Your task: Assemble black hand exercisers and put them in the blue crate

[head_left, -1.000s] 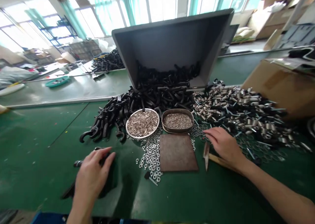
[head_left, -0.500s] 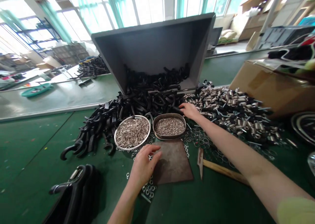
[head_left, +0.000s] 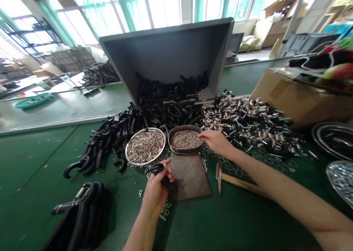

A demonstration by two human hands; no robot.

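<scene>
Clutching a black part (head_left: 168,184) in left hand (head_left: 156,193) over left edge of the brown mat (head_left: 193,177). Hovering right hand (head_left: 217,142) past its far right corner, half curled, can't tell if holding anything.

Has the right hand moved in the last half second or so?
Yes. The right hand has drawn back toward the person, from the black hooks behind the oval dish to the dish's right rim.

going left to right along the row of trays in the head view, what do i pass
black hooked parts, round tray of pins, oval tray, right hand, silver fittings pile, cardboard box
</scene>
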